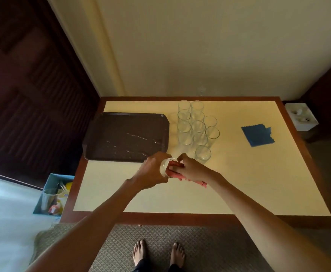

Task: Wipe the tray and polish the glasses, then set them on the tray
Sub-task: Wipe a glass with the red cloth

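Here, just off the near right corner of the dark rectangular tray (121, 132), our left hand (152, 171) curls round a clear cylindrical glass (165, 165); our right hand (192, 169) pinches a pink cloth (199, 183) (soft, bunched) into its mouth.

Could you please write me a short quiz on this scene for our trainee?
1. True or false: the standing glasses are all beside the tray, none on it.
2. Where is the pink cloth?
A. Spread on the tray.
B. Draped over the standing glasses.
C. In the right hand, pushed into the glass that the left hand holds.
3. Fill in: seen from the person, the blue cloth lies to the ___ of the standing glasses.

Key: 1 true; 2 C; 3 right.
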